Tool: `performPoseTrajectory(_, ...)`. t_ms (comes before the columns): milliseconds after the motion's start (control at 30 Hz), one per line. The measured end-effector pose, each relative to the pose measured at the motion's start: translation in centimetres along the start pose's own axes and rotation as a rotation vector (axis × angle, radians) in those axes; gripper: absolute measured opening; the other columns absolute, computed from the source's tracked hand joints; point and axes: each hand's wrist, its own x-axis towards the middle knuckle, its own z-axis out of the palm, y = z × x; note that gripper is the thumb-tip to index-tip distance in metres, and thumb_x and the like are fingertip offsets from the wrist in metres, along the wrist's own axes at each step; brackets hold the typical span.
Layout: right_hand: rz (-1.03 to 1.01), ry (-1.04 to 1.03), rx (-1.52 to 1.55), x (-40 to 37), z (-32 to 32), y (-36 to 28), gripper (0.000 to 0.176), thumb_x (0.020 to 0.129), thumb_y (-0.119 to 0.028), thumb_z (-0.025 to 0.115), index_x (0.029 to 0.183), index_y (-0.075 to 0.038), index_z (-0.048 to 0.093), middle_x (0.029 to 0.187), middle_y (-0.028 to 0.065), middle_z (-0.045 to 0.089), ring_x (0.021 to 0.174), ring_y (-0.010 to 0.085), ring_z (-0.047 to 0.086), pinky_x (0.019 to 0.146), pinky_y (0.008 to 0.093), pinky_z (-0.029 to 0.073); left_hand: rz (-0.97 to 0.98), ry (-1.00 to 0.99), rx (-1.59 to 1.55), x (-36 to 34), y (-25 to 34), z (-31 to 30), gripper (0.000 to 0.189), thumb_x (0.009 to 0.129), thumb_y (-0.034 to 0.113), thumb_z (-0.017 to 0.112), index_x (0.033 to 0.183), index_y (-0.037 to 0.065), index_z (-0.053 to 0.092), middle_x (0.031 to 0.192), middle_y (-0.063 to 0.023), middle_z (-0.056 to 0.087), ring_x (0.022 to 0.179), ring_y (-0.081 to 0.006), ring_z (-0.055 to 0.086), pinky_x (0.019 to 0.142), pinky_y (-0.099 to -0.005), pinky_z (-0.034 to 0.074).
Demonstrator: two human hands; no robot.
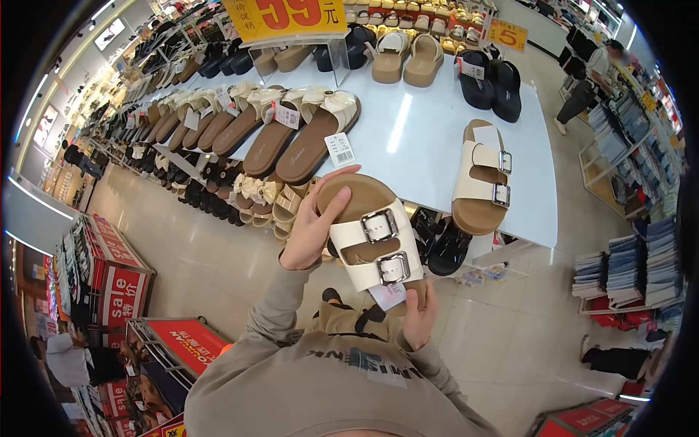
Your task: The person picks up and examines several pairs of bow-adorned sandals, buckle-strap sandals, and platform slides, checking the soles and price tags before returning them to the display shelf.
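A cream sandal with a brown sole and two buckled straps is held in front of my body, off the table. My left hand grips its heel end, thumb on top of the insole. At the toe end, my right hand pinches the edge beside a white paper tag. A matching cream sandal lies on the white table near its right corner. Brown sandals with cream bows stand in a row at the table's front left, one with a hanging price tag.
Black sandals and beige sandals stand farther back, near a yellow price sign. More shoes are shelved below the table. Sale racks are at the left, folded jeans at the right. Several people are around.
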Motion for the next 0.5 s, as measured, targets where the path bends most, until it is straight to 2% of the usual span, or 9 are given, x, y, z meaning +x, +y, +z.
performPoseTrajectory(67,-0.047,0.040,-0.054,0.7,-0.5,2.7,0.039,0.094,-0.022,0.056,0.119,0.008,0.052,0.106,0.0126,0.062,0.096,0.0162,0.056,0.084,0.0288,0.044,0.101,-0.037,0.201,-0.2,0.3,0.3,0.033,0.094,0.014,0.057,0.123,0.001,0.054,0.115,-0.0108,0.061,0.106,-0.0139,0.057,0.089,-0.0267,0.046)
performPoseTrajectory(100,0.060,-0.059,0.065,1.5,-0.8,2.4,0.036,0.096,-0.022,0.053,0.118,0.007,0.053,0.104,0.0109,0.062,0.094,0.0148,0.056,0.083,0.0284,0.045,0.203,-0.077,0.402,-0.2,0.4,0.4,0.033,0.094,0.014,0.057,0.123,0.001,0.055,0.114,-0.0106,0.061,0.105,-0.0140,0.058,0.089,-0.0268,0.046)
performPoseTrajectory(133,0.166,-0.157,0.183,2.0,-0.9,2.0,0.034,0.097,-0.021,0.051,0.118,0.006,0.053,0.103,0.0092,0.062,0.092,0.0134,0.055,0.083,0.0280,0.045,0.205,-0.077,0.404,-0.1,0.4,0.5,0.033,0.094,0.014,0.057,0.123,0.001,0.055,0.114,-0.0106,0.061,0.105,-0.0140,0.058,0.089,-0.0268,0.046)
performPoseTrajectory(200,0.114,-0.157,0.157,2.1,-1.1,1.1,0.033,0.099,-0.021,0.047,0.116,0.006,0.054,0.101,0.0065,0.063,0.092,0.0111,0.055,0.082,0.0264,0.043,0.223,-0.083,0.363,0.2,0.1,0.6,0.032,0.093,0.014,0.058,0.121,0.000,0.056,0.112,-0.0103,0.063,0.102,-0.0143,0.060,0.088,-0.0273,0.047)
performPoseTrajectory(267,0.107,-0.157,0.202,2.1,-1.3,0.7,0.034,0.099,-0.023,0.047,0.116,0.006,0.052,0.100,0.0086,0.062,0.085,0.0140,0.060,0.076,0.0271,0.049,0.188,-0.076,0.327,0.7,-0.9,0.5,0.036,0.095,0.018,0.055,0.127,0.001,0.052,0.116,-0.0096,0.061,0.106,-0.0134,0.057,0.091,-0.0271,0.045)
performPoseTrajectory(333,0.184,-0.178,0.300,2.2,-1.2,-0.6,0.035,0.100,-0.023,0.046,0.117,0.006,0.050,0.100,0.0106,0.062,0.080,0.0172,0.062,0.070,0.0288,0.053,0.081,-0.053,0.015,0.5,-1.5,1.1,0.045,0.100,0.022,0.046,0.139,0.003,0.039,0.130,-0.0097,0.051,0.116,-0.0155,0.051,0.097,-0.0311,0.043)
performPoseTrajectory(367,0.268,-0.203,0.404,2.1,-0.9,-1.2,0.035,0.100,-0.024,0.045,0.119,0.006,0.048,0.100,0.0126,0.062,0.076,0.0205,0.065,0.064,0.0306,0.056,0.050,-0.070,0.003,0.0,-1.5,1.4,0.054,0.102,0.027,0.040,0.148,0.005,0.022,0.139,-0.0095,0.042,0.121,-0.0166,0.047,0.100,-0.0332,0.041)
performPoseTrajectory(467,0.329,-0.172,0.514,1.7,0.5,-2.5,0.035,0.100,-0.023,0.044,0.120,0.006,0.045,0.101,0.0160,0.062,0.070,0.0272,0.068,0.055,0.0344,0.059,-0.066,0.007,0.118,-1.6,-3.8,1.4,0.058,0.102,0.026,0.040,0.150,0.006,0.014,0.142,-0.0101,0.039,0.123,-0.0183,0.046,0.100,-0.0340,0.041)
performPoseTrajectory(500,0.326,-0.170,0.516,1.8,0.8,-3.0,0.035,0.100,-0.023,0.044,0.120,0.006,0.045,0.101,0.0160,0.062,0.070,0.0272,0.068,0.055,0.0344,0.059,0.011,-0.063,0.131,-2.2,-3.7,2.0,0.060,0.102,0.024,0.039,0.151,0.008,0.008,0.143,-0.0111,0.037,0.124,-0.0187,0.046,0.100,-0.0342,0.041)
